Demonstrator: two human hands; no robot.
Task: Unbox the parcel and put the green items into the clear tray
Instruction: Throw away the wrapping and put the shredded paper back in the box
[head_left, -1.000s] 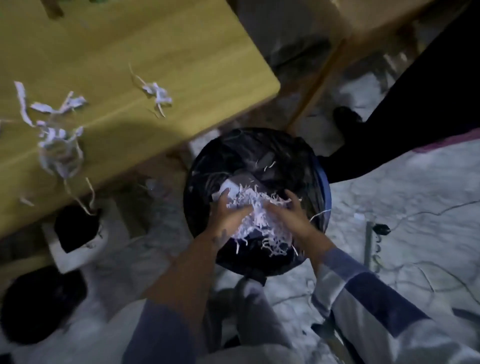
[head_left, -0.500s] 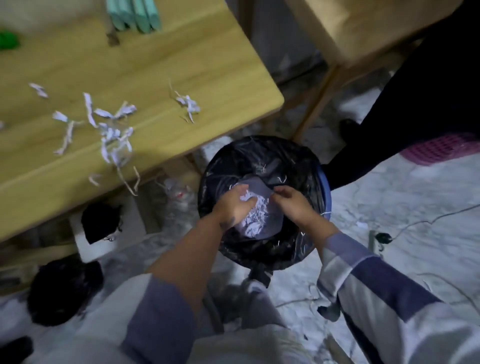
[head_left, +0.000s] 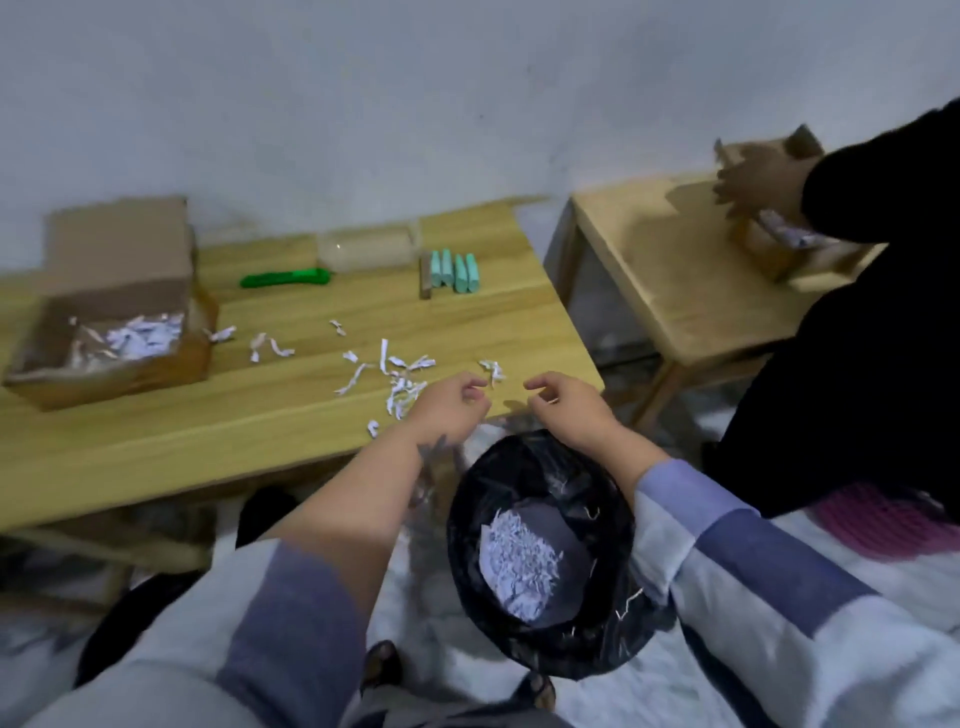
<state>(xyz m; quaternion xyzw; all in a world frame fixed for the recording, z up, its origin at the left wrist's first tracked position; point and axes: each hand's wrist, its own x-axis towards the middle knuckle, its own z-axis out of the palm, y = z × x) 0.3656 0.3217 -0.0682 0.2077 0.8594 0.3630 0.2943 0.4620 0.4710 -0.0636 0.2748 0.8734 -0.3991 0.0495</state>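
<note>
left grip (head_left: 453, 404), right grip (head_left: 567, 406), empty, above bin (head_left: 540, 556)

parcel (head_left: 111, 306) table-left | tray (head_left: 366, 249) likely behind items (head_left: 457, 271) | bin (head_left: 540, 556) below table (head_left: 156, 441) edge

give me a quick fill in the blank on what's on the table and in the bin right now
1. The shredded paper in the bin lies on a ____ plastic liner.
2. The utility knife on the table is ____.
3. The cardboard box has its flaps ____.
4. Both hands, left and right, hold ____.

Missing words: black; green; open; nothing
</note>
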